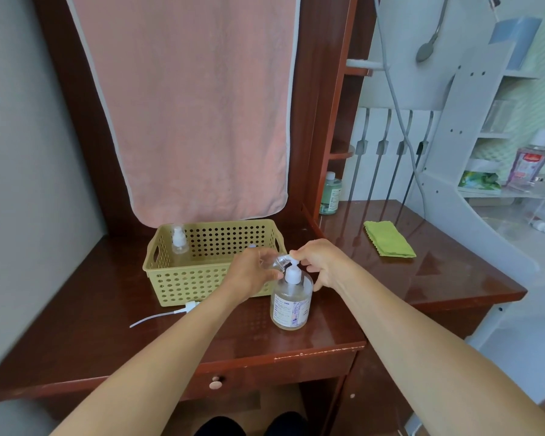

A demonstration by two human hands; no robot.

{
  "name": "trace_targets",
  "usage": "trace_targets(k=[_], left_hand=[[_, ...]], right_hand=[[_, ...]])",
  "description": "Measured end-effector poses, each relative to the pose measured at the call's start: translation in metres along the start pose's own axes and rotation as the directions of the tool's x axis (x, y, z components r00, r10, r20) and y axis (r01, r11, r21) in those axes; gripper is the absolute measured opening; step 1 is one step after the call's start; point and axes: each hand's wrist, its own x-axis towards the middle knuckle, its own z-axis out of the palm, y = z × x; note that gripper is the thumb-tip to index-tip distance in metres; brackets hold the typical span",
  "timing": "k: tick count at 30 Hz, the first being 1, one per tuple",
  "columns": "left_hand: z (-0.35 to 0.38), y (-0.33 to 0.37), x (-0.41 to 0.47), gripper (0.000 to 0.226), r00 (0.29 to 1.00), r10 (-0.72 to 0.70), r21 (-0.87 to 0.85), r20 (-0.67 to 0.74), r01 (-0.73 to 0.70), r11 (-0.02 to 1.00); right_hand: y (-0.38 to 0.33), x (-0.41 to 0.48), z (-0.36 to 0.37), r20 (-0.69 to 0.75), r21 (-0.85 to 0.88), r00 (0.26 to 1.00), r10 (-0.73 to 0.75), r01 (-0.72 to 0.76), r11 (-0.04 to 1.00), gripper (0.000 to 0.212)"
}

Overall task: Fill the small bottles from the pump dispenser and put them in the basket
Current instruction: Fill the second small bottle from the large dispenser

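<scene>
A clear pump dispenser (291,302) with a white pump head stands on the dark wooden desk (107,309), right of a yellow-green perforated basket (202,278). My left hand (252,273) holds a small clear bottle (276,262) tilted with its mouth at the pump nozzle. My right hand (321,262) rests on top of the pump head, fingers curled over it. Another small clear bottle with a spray cap (179,242) stands upright inside the basket at its back left. A loose white spray top with a long tube (167,314) lies on the desk in front of the basket.
A pink towel (186,105) hangs behind the basket. A folded green cloth (389,239) lies on the desk to the right. A green bottle (330,193) stands at the back by the shelf post. White shelves at the far right hold a pink bottle (529,165).
</scene>
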Motion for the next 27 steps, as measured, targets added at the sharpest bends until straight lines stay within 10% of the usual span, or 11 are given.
trace_targets(k=[27], left_hand=[[-0.001,0.0,-0.001,0.038,1.0,0.001,0.013,-0.009,-0.001,1.0]], right_hand=[[0.004,0.002,-0.002,0.044,0.026,0.999,0.009,-0.01,1.0,0.044]])
